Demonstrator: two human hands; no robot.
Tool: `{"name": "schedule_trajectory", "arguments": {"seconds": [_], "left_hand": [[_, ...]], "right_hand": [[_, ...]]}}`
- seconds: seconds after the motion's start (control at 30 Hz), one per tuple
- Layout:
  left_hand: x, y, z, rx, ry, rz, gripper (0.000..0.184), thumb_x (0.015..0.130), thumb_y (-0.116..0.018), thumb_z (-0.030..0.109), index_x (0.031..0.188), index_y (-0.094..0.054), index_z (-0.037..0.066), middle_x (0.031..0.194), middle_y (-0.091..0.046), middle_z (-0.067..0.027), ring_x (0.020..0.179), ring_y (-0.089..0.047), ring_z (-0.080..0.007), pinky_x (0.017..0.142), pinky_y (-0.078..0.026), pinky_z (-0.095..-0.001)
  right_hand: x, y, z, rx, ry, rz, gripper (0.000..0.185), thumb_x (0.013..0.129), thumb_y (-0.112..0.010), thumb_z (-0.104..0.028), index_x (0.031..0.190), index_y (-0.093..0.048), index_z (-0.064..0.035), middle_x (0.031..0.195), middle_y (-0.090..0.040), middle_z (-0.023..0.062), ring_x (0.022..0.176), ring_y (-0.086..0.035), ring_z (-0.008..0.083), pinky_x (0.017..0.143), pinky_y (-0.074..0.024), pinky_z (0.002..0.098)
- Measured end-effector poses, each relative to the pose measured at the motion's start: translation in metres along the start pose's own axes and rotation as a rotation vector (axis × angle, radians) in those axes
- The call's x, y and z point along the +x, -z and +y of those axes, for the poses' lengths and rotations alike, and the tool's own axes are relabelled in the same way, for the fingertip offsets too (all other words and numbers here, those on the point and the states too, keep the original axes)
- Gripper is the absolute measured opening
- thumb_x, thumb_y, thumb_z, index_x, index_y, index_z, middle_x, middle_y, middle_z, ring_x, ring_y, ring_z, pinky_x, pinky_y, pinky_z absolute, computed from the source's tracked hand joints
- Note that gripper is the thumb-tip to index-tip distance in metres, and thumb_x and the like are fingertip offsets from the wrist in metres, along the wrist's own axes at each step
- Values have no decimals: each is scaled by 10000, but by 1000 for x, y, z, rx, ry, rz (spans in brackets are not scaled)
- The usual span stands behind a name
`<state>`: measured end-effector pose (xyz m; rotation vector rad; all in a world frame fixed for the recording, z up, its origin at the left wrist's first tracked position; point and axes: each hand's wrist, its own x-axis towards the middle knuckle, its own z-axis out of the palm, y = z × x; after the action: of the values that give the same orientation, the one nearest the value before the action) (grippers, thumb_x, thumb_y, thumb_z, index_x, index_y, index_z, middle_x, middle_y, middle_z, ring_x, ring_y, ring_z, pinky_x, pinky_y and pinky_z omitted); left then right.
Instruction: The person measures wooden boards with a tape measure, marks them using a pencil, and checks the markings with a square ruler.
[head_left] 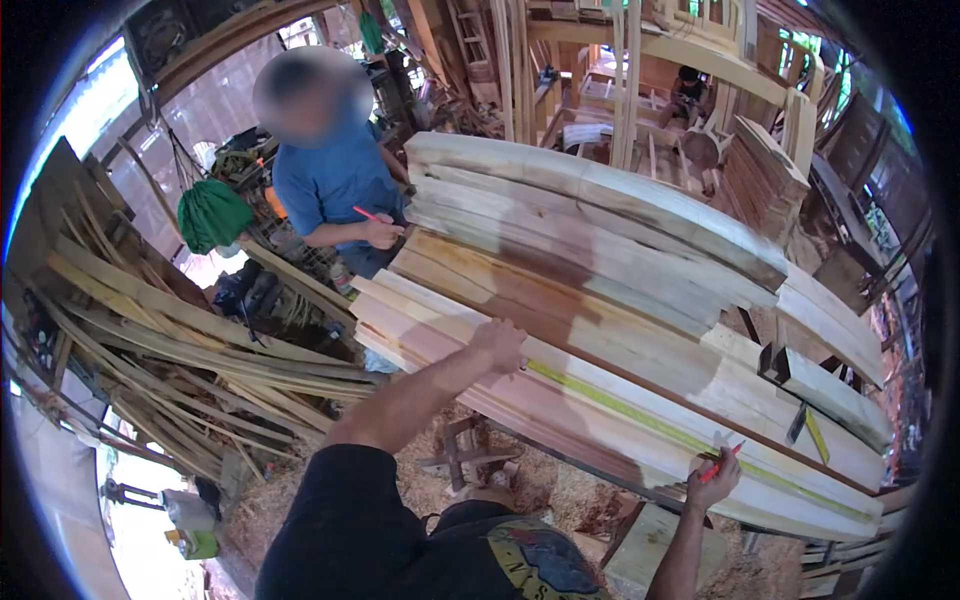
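Observation:
A yellow tape measure (620, 408) lies stretched along a pale board (590, 372) near the front edge of the stack of planks. My left hand (497, 346) is closed at the tape's left end, pressed down on the board. Over the board's right part, my right hand (712, 484) is closed around a red pencil (722, 463), its tip pointing up and to the right, beside the tape. Farther right on the planks rests a black and yellow tool (808, 432), perhaps a square.
A person in a blue shirt (335, 180) stands across the planks, holding a red pencil (368, 214). Long thin strips of wood (190, 350) are heaped at left. A thick slab (600, 195) lies at the far side. Wood shavings (560, 470) cover the floor; a wooden block (665, 550) stands below.

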<state>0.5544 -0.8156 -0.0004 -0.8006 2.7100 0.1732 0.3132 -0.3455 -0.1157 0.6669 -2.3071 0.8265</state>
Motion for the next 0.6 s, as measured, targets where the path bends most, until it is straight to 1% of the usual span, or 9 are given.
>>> {"name": "schedule_trajectory", "arguments": {"seconds": [0.13, 0.23, 0.3, 0.4, 0.5, 0.6], "left_hand": [[0, -1, -2, -23, 2, -5, 567, 821, -762, 465, 1238, -665, 93, 1288, -606, -196, 1235, -571, -365, 1002, -515, -470], [2, -2, -3, -28, -3, -14, 601, 778, -800, 462, 1234, -667, 95, 1275, -609, -190, 1227, -573, -346, 981, -527, -463], [2, -3, -5, -37, -17, -8, 619, 749, -823, 454, 1224, -668, 90, 1260, -612, -186, 1214, -577, -334, 967, -534, -460], [3, -7, -6, -52, -12, 8, 596, 742, -825, 407, 1212, -666, 76, 1239, -616, -180, 1197, -582, -324, 955, -538, -452], [3, -10, -7, -116, -4, 43, 542, 770, -795, 343, 1214, -655, 66, 1233, -609, -180, 1193, -582, -324, 951, -539, -448], [-2, -9, -9, -112, -37, 64, 452, 811, -739, 280, 1198, -659, 60, 1226, -600, -182, 1191, -579, -330, 948, -537, -454]], "right_hand": [[-3, -4, 1, 8, -56, 1, 444, 775, -573, -88, 1214, -624, -43, 1096, -639, 182, 1047, -590, 411, 939, -476, 509], [-2, -3, -1, -21, -51, -11, 451, 782, -570, -78, 1229, -607, -36, 1109, -619, 192, 1061, -584, 414, 936, -484, 500], [-2, -4, -2, -36, -42, -7, 463, 791, -575, -106, 1248, -598, -39, 1138, -614, 200, 1067, -585, 407, 942, -483, 488], [-3, -5, -1, -55, -38, -25, 470, 799, -576, -122, 1261, -591, -39, 1147, -608, 203, 1071, -583, 406, 943, -483, 486], [-3, -5, -1, -73, -29, -40, 463, 808, -580, -132, 1261, -589, -38, 1143, -603, 201, 1068, -579, 408, 936, -482, 490], [-1, -6, 3, -95, -10, -33, 457, 807, -585, -130, 1255, -590, -41, 1136, -599, 198, 1065, -573, 408, 932, -480, 491]]}}
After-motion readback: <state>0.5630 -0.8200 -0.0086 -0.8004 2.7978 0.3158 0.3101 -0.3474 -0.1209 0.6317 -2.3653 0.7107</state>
